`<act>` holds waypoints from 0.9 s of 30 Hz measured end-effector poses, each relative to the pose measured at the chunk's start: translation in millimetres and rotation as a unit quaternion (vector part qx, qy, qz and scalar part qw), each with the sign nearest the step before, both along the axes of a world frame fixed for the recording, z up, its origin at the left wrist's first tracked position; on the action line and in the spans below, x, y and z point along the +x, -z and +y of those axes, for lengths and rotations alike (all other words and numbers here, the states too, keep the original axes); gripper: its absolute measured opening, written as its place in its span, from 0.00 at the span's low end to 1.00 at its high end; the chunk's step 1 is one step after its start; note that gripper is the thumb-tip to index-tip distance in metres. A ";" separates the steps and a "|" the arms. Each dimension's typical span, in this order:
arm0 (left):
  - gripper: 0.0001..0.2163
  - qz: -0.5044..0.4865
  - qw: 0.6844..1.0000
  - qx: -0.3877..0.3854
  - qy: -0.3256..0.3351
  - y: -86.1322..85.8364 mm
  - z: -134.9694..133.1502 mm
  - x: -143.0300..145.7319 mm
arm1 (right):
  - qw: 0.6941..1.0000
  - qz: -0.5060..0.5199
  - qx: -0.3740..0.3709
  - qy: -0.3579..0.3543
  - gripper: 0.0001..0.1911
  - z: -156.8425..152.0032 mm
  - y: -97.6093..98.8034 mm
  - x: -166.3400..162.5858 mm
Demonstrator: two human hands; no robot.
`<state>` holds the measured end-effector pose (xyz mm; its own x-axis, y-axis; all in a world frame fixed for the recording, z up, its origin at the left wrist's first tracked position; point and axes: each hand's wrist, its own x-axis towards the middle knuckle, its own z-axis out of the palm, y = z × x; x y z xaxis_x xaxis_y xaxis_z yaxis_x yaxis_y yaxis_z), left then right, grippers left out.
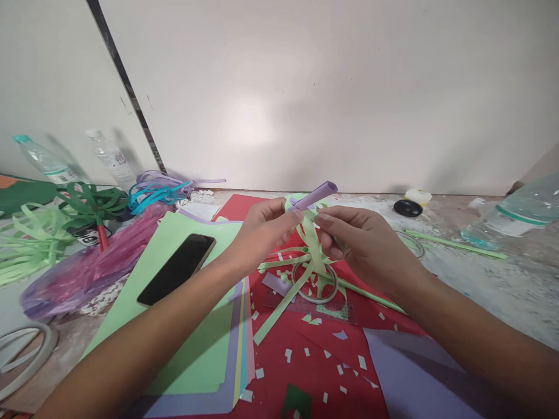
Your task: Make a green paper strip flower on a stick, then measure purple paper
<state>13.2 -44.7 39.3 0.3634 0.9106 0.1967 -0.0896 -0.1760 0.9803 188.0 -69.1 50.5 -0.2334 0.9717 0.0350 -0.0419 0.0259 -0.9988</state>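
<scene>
Purple paper roll (322,194) in pinched fingers (293,222) of left hand (268,230), over red paper (312,371). Green strips (311,238) by nearly closed fingers of right hand (364,235); cannot tell if held.

Matt paper strips (311,243), smooth glossy phone screen (177,269), clear plastic bottles (517,214)

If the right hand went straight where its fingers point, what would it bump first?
The right hand would probably meet the pale green paper strip first, perhaps touching it now, then the left hand. Depth is unclear.
</scene>
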 end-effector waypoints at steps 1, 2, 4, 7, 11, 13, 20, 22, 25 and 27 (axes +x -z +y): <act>0.13 0.002 1.000 0.002 -0.001 -0.2 -0.1 0.1 | 1.000 0.003 -0.003 -0.003 0.10 -0.3 -0.4 0.2; 0.14 0.003 1.000 0.005 -0.002 -0.5 -0.3 0.2 | 1.000 0.007 -0.005 -0.006 0.10 -0.7 -0.7 0.5; 0.15 0.007 1.000 0.014 -0.003 -1.5 -1.1 0.6 | 1.000 0.017 -0.007 -0.011 0.10 -1.3 -0.5 1.4; 0.15 0.032 0.999 0.041 -0.018 -4.2 -4.0 1.9 | 1.000 0.027 0.001 -0.015 0.11 -1.5 1.9 1.3; 0.14 0.073 0.995 0.064 -0.038 -7.6 -8.8 4.0 | 0.999 0.028 0.007 0.015 0.12 -0.5 7.4 -2.6; 0.13 0.077 0.994 0.064 -0.041 -8.2 -9.6 4.0 | 0.999 0.020 0.012 0.027 0.12 0.4 8.2 -3.4; 0.09 -0.041 0.999 0.023 -0.006 -7.4 0.6 -4.6 | 0.975 -0.172 0.134 0.050 0.18 1.7 -15.7 19.0; 0.08 -0.092 0.996 -0.013 0.012 -7.0 3.6 -6.3 | 0.957 -0.210 0.169 0.103 0.20 0.5 -22.2 25.3; 0.06 -0.145 0.988 -0.047 0.040 -6.1 5.4 -6.2 | 0.947 -0.249 0.180 0.095 0.19 -0.7 -22.7 26.3; 0.04 -0.149 0.986 -0.046 0.053 -5.7 5.3 -5.3 | 0.953 -0.253 0.162 0.048 0.18 -0.3 -18.3 22.6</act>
<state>7.9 -39.4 45.0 0.3957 0.8898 0.2273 -0.3891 -0.0617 0.9191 210.6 -69.4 68.8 -0.2099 0.9470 0.2433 0.4614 0.3154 -0.8292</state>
